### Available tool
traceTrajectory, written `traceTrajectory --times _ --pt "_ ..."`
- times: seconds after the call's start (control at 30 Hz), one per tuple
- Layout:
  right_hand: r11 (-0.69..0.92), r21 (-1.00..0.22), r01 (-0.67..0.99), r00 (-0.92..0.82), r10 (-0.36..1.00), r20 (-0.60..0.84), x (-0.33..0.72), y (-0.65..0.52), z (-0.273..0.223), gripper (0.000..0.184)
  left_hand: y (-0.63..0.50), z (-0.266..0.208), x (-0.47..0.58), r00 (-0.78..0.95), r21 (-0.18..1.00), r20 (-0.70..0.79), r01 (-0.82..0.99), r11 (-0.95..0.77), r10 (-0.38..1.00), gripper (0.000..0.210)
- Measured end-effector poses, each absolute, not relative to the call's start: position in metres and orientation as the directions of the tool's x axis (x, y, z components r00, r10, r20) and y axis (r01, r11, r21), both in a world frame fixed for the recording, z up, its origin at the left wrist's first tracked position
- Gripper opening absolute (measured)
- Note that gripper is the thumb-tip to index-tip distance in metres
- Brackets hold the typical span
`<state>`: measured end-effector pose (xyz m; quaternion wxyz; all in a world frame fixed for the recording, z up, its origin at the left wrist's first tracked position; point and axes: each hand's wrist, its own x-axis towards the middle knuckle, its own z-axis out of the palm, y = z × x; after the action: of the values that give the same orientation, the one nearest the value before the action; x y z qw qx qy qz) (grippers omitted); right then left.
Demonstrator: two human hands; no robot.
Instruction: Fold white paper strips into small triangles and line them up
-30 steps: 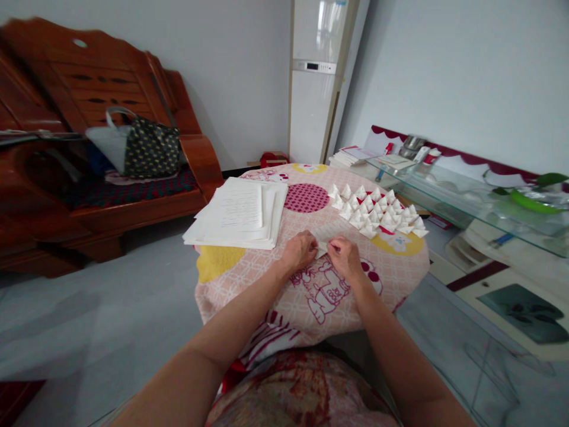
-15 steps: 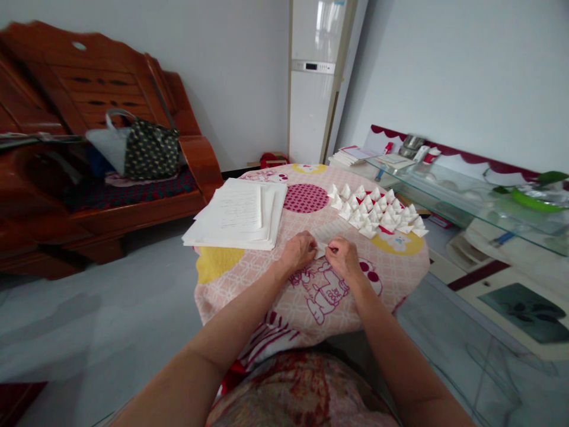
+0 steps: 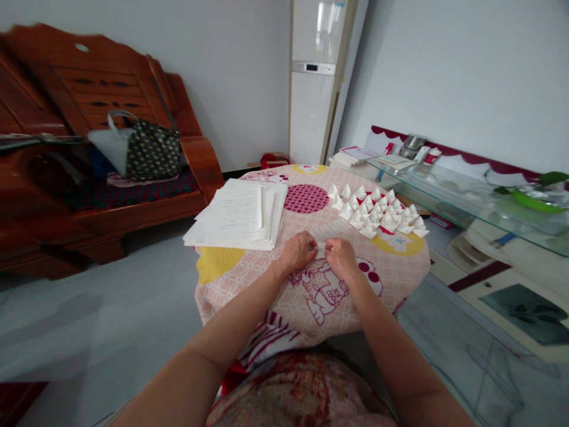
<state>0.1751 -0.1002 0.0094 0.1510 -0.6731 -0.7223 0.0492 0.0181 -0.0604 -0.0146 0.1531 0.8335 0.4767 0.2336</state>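
Note:
Between my two hands is a small piece of white folded paper [image 3: 320, 249], low over the patterned tablecloth [image 3: 249, 279]. My left hand [image 3: 300, 251] has its fingers closed on the paper's left side. On its right side my right hand [image 3: 340, 256] pinches it, fingers curled in. Most of the paper is hidden by the fingers. To the right, rows of small pointed white folded-paper pieces [image 3: 376, 210] stand close together. A stack of white paper sheets [image 3: 235, 216] lies left of my hands, with written lines on the top one.
A glass-topped cabinet [image 3: 471, 196] runs along the right, bearing cups, papers and a green dish [image 3: 540, 200]. At the left stands a wooden bench [image 3: 115, 89] with a dotted bag [image 3: 152, 151] on it. A tall white air conditioner [image 3: 312, 112] is behind the table.
My right hand has turned slightly and its fingers have shifted along the paper. My left hand stays almost in place. The stack and the folded pieces have not moved.

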Motion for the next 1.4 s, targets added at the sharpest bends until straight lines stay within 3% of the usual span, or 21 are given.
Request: traceTrajectory --times 0.23,0.3,0.43,0.57,0.67,0.77,0.97,1.1,1.23,1.4 --pt "0.083 -0.319 0.944 -0.033 0.987 0.16 0.176 -0.095 0.005 0.019 -0.058 -0.018 0.018 0.424 0.505 0.258 0.707 -0.495 0.868 0.015" --pt "0.137 -0.384 0.913 -0.055 0.975 0.216 0.181 -0.095 0.002 0.018 -0.058 -0.016 0.015 0.418 0.581 0.272 0.647 -0.494 0.867 0.014" --pt "0.282 -0.555 0.782 -0.084 0.931 0.354 0.199 -0.098 -0.003 0.038 -0.053 -0.013 0.004 0.298 0.796 0.363 0.393 -0.461 0.883 0.035" --pt "0.418 -0.668 0.616 -0.104 0.884 0.457 0.211 -0.1 -0.007 0.025 -0.044 -0.017 -0.006 0.07 0.88 0.386 0.271 -0.39 0.92 0.042" --pt "0.485 -0.667 0.566 -0.142 0.854 0.5 0.213 -0.099 -0.01 0.028 -0.042 -0.02 -0.006 0.049 0.912 0.331 0.242 -0.333 0.942 0.042" --pt "0.503 -0.605 0.618 -0.196 0.843 0.501 0.211 -0.098 -0.011 0.032 -0.045 -0.019 -0.005 0.076 0.925 0.29 0.235 -0.3 0.954 0.041" --pt "0.359 -0.509 0.782 -0.189 0.915 0.356 0.205 -0.099 -0.005 0.026 -0.048 -0.014 -0.005 0.097 0.919 0.248 0.291 -0.266 0.964 0.039" --pt "0.294 -0.526 0.798 -0.111 0.93 0.351 0.208 -0.103 0.0 0.024 -0.046 -0.016 -0.006 0.108 0.912 0.235 0.319 -0.257 0.966 0.04" --pt "0.193 -0.556 0.809 0.059 0.914 0.402 0.227 -0.113 0.01 0.022 -0.045 -0.017 -0.007 0.122 0.906 0.22 0.342 -0.249 0.968 0.041" --pt "-0.155 -0.51 0.846 0.405 0.809 0.426 0.27 -0.124 0.029 0.031 -0.046 -0.014 -0.006 0.129 0.888 0.208 0.39 -0.242 0.97 0.038"
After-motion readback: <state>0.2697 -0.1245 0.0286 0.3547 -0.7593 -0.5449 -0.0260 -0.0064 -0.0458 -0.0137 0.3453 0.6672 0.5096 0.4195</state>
